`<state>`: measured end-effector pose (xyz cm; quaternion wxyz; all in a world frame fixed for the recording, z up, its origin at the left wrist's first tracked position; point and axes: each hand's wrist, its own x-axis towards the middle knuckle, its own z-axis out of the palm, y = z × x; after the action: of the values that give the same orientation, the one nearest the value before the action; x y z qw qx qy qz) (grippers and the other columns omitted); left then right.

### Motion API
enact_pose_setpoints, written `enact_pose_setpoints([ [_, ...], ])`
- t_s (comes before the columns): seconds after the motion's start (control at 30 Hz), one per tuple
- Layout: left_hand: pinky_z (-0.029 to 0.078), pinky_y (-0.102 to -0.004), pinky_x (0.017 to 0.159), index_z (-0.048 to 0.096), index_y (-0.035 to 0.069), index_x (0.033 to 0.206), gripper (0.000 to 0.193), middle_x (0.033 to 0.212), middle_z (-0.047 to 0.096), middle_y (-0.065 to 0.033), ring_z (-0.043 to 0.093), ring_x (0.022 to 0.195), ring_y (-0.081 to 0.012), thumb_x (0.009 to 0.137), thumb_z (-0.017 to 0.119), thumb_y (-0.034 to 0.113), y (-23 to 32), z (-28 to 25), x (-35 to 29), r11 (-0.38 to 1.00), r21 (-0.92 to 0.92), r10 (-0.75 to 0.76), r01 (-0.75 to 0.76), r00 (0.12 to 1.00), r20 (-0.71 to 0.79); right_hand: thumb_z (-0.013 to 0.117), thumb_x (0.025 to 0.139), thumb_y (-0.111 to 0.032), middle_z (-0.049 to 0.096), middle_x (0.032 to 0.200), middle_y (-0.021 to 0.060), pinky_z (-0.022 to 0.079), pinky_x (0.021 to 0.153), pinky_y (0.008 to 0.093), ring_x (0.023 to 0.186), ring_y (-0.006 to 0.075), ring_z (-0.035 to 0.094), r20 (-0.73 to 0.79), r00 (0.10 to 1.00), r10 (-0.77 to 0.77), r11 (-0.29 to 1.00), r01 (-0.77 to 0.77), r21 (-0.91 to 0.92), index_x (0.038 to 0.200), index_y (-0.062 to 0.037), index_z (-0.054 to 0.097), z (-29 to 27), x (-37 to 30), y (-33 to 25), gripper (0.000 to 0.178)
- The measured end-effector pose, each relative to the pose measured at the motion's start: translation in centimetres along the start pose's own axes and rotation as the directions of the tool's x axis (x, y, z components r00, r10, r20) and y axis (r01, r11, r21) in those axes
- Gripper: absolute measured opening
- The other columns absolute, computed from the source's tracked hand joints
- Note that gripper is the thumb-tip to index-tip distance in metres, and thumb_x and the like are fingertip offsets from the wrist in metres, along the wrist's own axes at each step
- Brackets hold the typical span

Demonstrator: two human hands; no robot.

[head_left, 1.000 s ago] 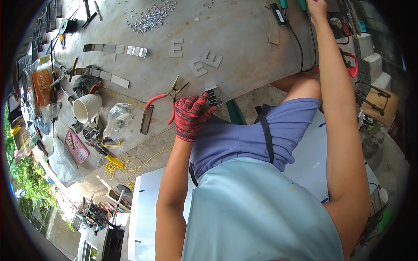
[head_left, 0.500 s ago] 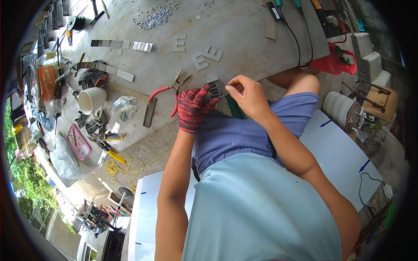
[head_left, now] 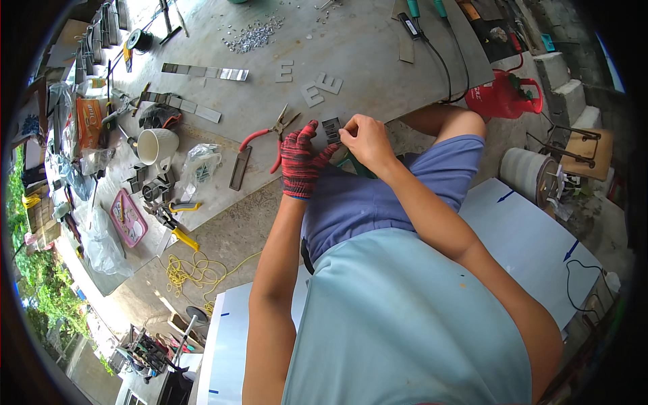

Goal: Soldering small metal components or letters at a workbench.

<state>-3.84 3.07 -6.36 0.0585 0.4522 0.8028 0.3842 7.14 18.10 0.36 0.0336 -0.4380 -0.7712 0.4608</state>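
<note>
Head view, upper centre: our gloved left hand (head_left: 302, 160) curls beside slotted metal piece (head_left: 330, 128); our bare right hand (head_left: 368, 143) bunches at its edge; can't tell either grip.

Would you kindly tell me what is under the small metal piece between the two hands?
The metal piece itself hides what lies directly under it. The grey table shows just beyond it, and the gloved left hand and bare right hand flank its dark-banded face.
</note>
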Motion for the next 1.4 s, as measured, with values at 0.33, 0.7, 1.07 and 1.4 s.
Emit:
enact_pose_setpoints([
  [0.33, 0.055, -0.0329, 0.093, 0.054, 0.006, 0.146, 0.071, 0.124, 0.067, -0.0087, 0.063, 0.100, -0.0157, 0.083, 0.087, 0.010, 7.4, -3.6, -1.2, 0.519, -0.716, -0.538, 0.467, 0.829, 0.152, 0.074, 0.091, -0.006, 0.073, 0.086, 0.0139, 0.054, 0.068, 0.0338, 0.074, 0.0262, 0.071, -0.187, 0.923, -0.336, 0.909, 0.369, 0.191, 0.093, 0.0007, 0.070, -2.9, -2.0, -1.1, 0.008],
  [0.7, 0.056, -0.0346, 0.086, 0.071, 0.008, 0.126, 0.047, 0.112, 0.072, -0.0108, 0.069, 0.096, -0.0239, 0.081, 0.084, 0.003, 15.3, -5.9, 0.5, 0.794, -0.601, -0.194, 0.092, 0.975, -0.107, 0.061, 0.101, 0.006, 0.072, 0.097, -0.0004, 0.053, 0.081, 0.0231, 0.090, 0.0064, 0.065, -0.127, 0.918, -0.375, 0.714, 0.373, 0.593, 0.108, 0.0000, 0.070, -7.0, -4.6, 0.0, 0.013],
  [1.07, 0.056, -0.0331, 0.086, 0.071, 0.006, 0.124, 0.043, 0.106, 0.070, -0.0090, 0.069, 0.094, -0.0204, 0.083, 0.084, 0.003, 15.6, -5.5, -0.4, 0.662, -0.726, -0.305, 0.186, 0.952, -0.035, 0.069, 0.096, 0.002, 0.073, 0.091, 0.0009, 0.054, 0.078, 0.0240, 0.085, 0.0058, 0.066, -0.152, 0.936, -0.318, 0.807, 0.352, 0.475, 0.102, 0.0011, 0.072, -7.9, -6.9, -1.7, 0.006],
  [1.4, 0.055, -0.0323, 0.089, 0.065, 0.000, 0.132, 0.050, 0.109, 0.070, -0.0091, 0.068, 0.095, -0.0173, 0.087, 0.083, 0.010, 15.2, -5.1, -1.2, 0.456, -0.821, -0.419, 0.345, 0.896, 0.144, 0.075, 0.093, -0.005, 0.071, 0.078, 0.0005, 0.050, 0.066, 0.0240, 0.072, 0.0042, 0.061, -0.105, 0.974, -0.200, 0.923, 0.224, 0.314, 0.094, 0.0019, 0.072, -8.5, -8.1, -3.3, 0.008],
])
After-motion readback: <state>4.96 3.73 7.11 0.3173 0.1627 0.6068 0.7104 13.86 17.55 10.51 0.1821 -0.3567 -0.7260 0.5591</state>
